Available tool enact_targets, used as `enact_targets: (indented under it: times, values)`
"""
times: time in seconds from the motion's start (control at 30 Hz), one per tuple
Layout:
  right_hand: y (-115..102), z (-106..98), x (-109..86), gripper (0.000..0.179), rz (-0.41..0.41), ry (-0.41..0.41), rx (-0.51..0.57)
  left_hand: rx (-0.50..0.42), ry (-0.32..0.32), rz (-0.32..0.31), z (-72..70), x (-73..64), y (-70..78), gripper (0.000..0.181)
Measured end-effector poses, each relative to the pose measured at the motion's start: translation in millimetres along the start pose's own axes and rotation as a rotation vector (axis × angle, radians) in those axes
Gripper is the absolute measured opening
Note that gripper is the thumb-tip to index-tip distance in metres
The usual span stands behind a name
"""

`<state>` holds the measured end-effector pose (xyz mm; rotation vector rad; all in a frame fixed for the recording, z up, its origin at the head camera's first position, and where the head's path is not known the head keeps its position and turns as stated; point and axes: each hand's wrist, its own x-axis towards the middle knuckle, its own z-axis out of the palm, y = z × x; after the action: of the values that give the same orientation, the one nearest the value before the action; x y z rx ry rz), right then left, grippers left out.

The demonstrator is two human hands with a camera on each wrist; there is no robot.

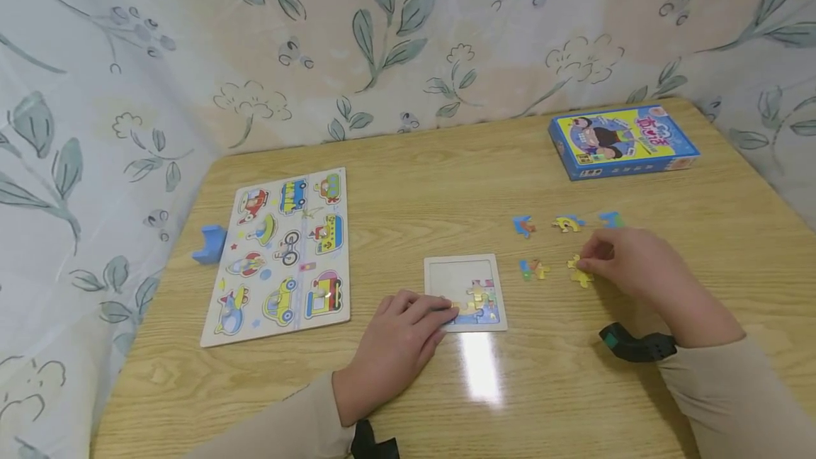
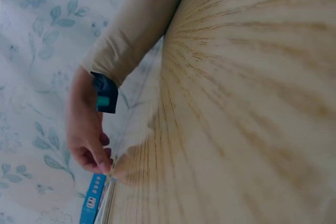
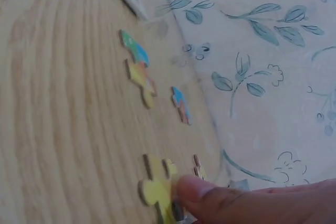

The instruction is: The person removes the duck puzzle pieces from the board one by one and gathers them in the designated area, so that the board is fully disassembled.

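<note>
My right hand (image 1: 637, 264) pinches the edge of a yellow jigsaw piece (image 1: 581, 273) between thumb and fingers, low over the table. In the right wrist view the thumb (image 3: 195, 188) lies against this yellow piece (image 3: 156, 187). My left hand (image 1: 404, 328) rests at the lower left of a small square puzzle tray (image 1: 460, 258), its fingertips on the tray. Several joined pieces (image 1: 481, 302) fill the tray's lower right part. Near the right hand lie a yellow-blue piece (image 1: 567, 223), a blue-green piece (image 1: 612, 219), a blue-red piece (image 1: 525, 225) and a green-yellow piece (image 1: 540, 270).
At the left lies a wooden vehicle puzzle board (image 1: 268, 232), beside a blue block (image 1: 211, 244). A blue and yellow box (image 1: 625, 142) sits at the back right. Floral cloth (image 1: 382, 41) hangs behind the wooden table (image 1: 408, 197).
</note>
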<state>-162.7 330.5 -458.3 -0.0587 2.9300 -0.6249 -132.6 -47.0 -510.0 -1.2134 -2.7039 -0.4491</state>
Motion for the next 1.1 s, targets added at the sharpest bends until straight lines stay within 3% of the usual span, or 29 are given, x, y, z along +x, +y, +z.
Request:
enact_targets:
  times: [0.1, 0.2, 0.27, 0.37, 0.47, 0.6, 0.83, 1.1]
  values:
    - [-4, -1, -2.2, 0.013, -0.006, 0.019, -0.006, 0.0, -0.009, 0.0, 0.5, 0.3, 0.3, 0.033]
    - [-22, 6, -4.9, 0.009, -0.094, 0.085, 0.034, -0.004, -0.014, 0.004, 1.4, 0.5, 0.4, 0.033]
    - [-39, 17, -6.7, 0.004, -0.241, 0.144, 0.055, -0.007, -0.014, 0.009, 1.9, 0.5, 0.2, 0.033]
    - [-62, 39, -8.6, 0.018, -0.461, 0.178, 0.028, -0.009, -0.007, 0.012, 1.9, 0.3, -0.1, 0.033]
    - [-76, 56, -10.0, 0.035, -0.577, 0.137, -0.062, -0.003, 0.0, 0.01, 1.7, 0.5, -0.5, 0.034]
    - [-82, 66, -11.4, 0.045, -0.58, 0.118, -0.128, 0.007, -0.004, 0.009, 1.9, 0.9, -0.8, 0.034]
    - [-87, 73, -9.8, 0.052, -0.568, 0.115, -0.101, 0.004, -0.011, 0.006, 1.0, 0.3, -1.6, 0.035]
    - [-95, 77, -12.7, 0.035, -0.48, 0.161, 0.078, -0.007, 0.009, 0.02, 1.9, 1.4, -1.0, 0.034]
